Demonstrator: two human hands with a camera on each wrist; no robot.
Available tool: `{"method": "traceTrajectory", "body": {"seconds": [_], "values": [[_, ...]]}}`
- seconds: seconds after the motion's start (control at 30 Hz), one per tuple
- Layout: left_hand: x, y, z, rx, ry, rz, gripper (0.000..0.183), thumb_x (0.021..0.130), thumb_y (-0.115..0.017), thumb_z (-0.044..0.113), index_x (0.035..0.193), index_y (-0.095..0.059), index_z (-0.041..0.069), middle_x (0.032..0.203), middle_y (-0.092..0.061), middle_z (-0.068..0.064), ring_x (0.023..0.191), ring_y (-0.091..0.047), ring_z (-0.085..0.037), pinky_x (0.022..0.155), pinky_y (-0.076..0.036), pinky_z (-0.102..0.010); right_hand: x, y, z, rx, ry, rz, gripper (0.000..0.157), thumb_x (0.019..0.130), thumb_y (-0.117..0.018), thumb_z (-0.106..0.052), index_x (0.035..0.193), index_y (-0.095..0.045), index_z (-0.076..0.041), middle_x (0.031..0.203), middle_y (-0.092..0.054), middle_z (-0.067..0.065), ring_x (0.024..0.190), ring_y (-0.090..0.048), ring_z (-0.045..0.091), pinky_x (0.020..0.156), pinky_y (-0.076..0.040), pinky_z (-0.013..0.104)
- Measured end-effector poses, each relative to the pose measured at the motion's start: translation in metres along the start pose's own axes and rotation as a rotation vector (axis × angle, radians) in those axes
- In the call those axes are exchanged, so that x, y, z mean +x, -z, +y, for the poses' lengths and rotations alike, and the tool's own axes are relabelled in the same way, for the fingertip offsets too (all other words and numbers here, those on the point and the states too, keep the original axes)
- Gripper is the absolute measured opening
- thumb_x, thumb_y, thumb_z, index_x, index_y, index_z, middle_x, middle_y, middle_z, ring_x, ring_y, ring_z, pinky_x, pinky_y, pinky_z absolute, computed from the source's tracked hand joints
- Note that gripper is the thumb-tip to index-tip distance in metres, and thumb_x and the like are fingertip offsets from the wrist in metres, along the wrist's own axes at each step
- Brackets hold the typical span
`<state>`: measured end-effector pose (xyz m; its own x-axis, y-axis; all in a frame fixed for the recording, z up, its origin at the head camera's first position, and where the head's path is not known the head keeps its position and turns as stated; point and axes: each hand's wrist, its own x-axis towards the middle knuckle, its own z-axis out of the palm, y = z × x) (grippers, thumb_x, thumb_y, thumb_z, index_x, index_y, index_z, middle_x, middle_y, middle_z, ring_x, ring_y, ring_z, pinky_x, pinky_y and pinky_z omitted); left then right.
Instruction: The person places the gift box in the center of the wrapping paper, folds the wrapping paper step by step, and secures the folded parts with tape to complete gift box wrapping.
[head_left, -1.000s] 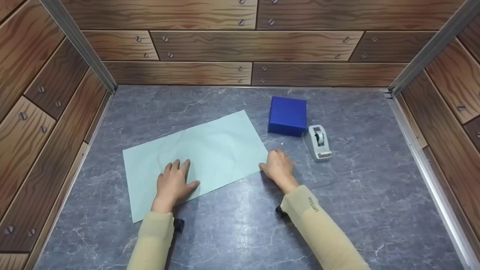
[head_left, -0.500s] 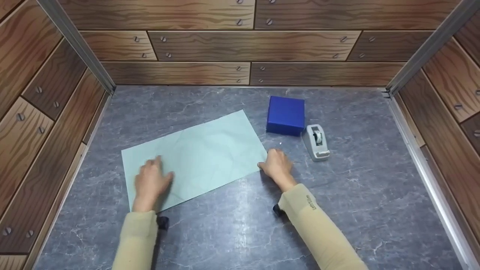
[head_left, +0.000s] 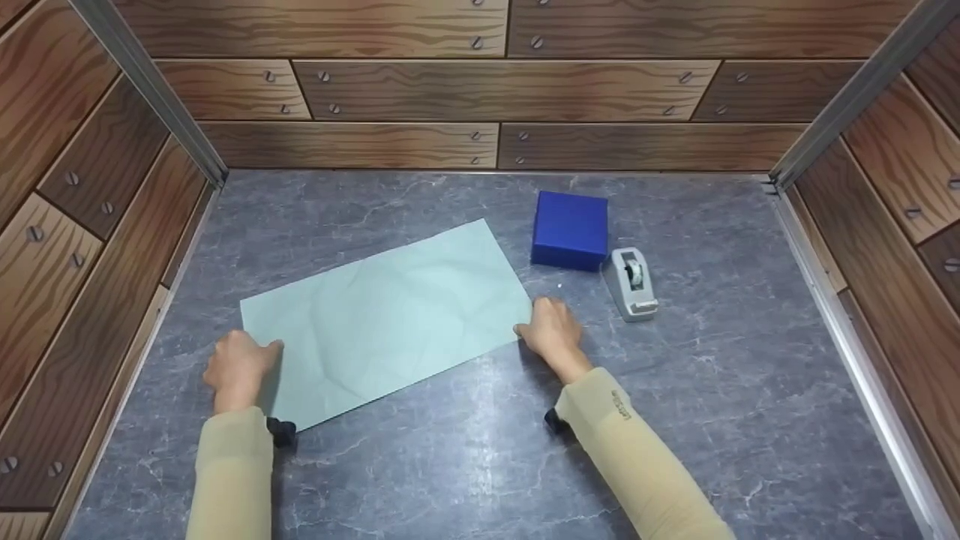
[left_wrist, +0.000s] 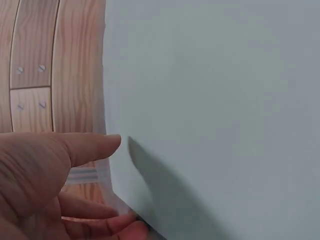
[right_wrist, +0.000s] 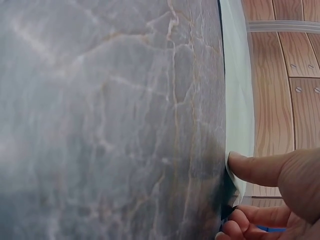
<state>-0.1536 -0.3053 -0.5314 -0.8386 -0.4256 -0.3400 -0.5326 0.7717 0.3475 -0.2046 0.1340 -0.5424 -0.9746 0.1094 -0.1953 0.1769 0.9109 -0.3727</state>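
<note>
Paper (head_left: 397,322), corner in pinch of right grip (head_left: 553,330), loosely spread left grip (head_left: 237,369) at opposite edge.

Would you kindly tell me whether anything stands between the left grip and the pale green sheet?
Nothing visible does: the left grip is at the edge of the sheet. The blue box and tape dispenser stand off to the right.

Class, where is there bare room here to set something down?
Bare: table between the sleeves, nearer than the paper; also right of the dispenser. Crowded: box and dispenser, close together; left hand and right hand at the paper's ends.
</note>
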Motion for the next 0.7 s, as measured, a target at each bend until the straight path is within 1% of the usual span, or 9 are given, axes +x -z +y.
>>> {"method": "traceTrajectory", "body": {"seconds": [0.13,0.33,0.57,0.7], "values": [[0.0024,-0.0018,-0.0017,0.013,0.011,-0.002,0.065,0.082,-0.058,0.046,0.110,-0.054,-0.012,0.109,-0.051,-0.034,0.093,-0.051,-0.050,0.070,-0.040,-0.060,-0.0004,-0.0013,0.0003,-0.007,0.007,0.005,0.047,0.072,-0.074,-0.034,0.107,-0.061,-0.005,0.105,-0.055,0.013,0.096,-0.054,0.034,0.074,-0.045,0.051],[0.0024,-0.0039,-0.0005,0.007,-0.001,0.025,0.060,0.082,-0.060,0.043,0.108,-0.055,-0.011,0.107,-0.051,-0.034,0.092,-0.050,-0.051,0.069,-0.040,-0.060,-0.0013,-0.0025,0.0013,0.005,0.019,0.022,0.054,0.072,-0.075,-0.034,0.115,-0.060,-0.007,0.111,-0.051,0.014,0.101,-0.051,0.035,0.077,-0.044,0.053],[-0.0004,-0.0063,0.0011,-0.088,-0.045,0.103,0.051,0.082,-0.064,0.030,0.103,-0.058,-0.015,0.097,-0.055,-0.034,0.081,-0.054,-0.047,0.062,-0.044,-0.053,-0.0014,-0.0026,0.0025,0.033,0.031,0.034,0.053,0.072,-0.075,-0.032,0.117,-0.058,-0.009,0.114,-0.051,0.013,0.104,-0.050,0.034,0.078,-0.044,0.053],[-0.0011,-0.0064,0.0010,-0.114,-0.045,0.141,0.054,0.079,-0.067,0.030,0.105,-0.056,-0.017,0.096,-0.054,-0.034,0.082,-0.054,-0.047,0.064,-0.044,-0.054,-0.0012,-0.0023,0.0032,0.038,0.037,0.037,0.053,0.072,-0.074,-0.031,0.117,-0.058,-0.009,0.115,-0.051,0.013,0.104,-0.050,0.034,0.077,-0.044,0.052]]}}
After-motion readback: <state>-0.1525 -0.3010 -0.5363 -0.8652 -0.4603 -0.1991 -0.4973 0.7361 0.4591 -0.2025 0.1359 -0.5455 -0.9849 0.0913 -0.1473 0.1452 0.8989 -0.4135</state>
